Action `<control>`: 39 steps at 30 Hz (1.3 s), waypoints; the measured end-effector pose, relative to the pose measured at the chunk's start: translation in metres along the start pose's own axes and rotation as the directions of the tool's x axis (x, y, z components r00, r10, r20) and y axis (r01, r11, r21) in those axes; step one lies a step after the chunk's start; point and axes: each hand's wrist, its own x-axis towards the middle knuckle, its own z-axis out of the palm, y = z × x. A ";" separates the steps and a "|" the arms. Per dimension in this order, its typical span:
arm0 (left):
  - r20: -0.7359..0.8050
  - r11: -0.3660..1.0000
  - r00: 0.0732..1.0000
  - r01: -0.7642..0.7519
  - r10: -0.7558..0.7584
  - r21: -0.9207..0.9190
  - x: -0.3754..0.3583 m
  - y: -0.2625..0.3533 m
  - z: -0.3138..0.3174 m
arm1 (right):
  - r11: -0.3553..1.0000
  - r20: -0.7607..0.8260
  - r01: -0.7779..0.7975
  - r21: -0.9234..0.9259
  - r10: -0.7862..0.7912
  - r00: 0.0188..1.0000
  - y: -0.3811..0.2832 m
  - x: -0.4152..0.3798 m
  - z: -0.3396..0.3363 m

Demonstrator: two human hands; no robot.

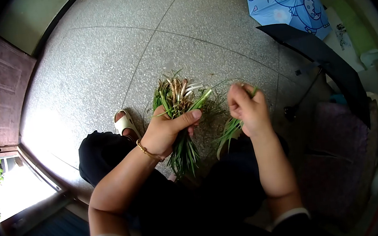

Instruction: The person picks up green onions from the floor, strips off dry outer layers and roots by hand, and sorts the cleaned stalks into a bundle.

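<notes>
My left hand (167,128) is closed round a bunch of long-leaved chives (184,153), thumb across the stems. Their green leaves hang down between my knees, and a few stems point up to the right. More chives (181,90) with white and brownish stem ends lie just beyond that hand; the two groups overlap in view. My right hand (249,107) is held to the right of the bunch, fingers curled into a pinch. Some thin green chive leaves (231,129) stick out below it, and a bit of green shows above its fingers. Its fingertips are partly hidden.
Loose thin strands (215,103) lie on the speckled floor (101,67) between my hands. An open blue cartoon umbrella (285,4) and a black umbrella (321,58) stand at the right. A wooden door (6,86) is at the left, and my sandalled foot (125,122) is near the bunch.
</notes>
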 end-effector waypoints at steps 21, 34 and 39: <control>-0.412 0.989 0.905 -0.139 0.104 -0.057 0.019 0.008 -0.025 | 0.955 -0.135 0.287 0.081 -0.274 0.952 -0.019 0.005 -0.030; 0.026 0.960 0.979 -0.202 0.201 0.194 0.005 0.009 0.010 | 0.988 -0.001 0.154 -0.016 -0.154 0.988 0.000 -0.006 0.020; 0.040 0.937 0.957 -0.288 0.286 0.200 0.009 0.005 0.017 | 0.988 -0.042 0.131 -0.083 -0.135 0.990 0.015 -0.005 0.027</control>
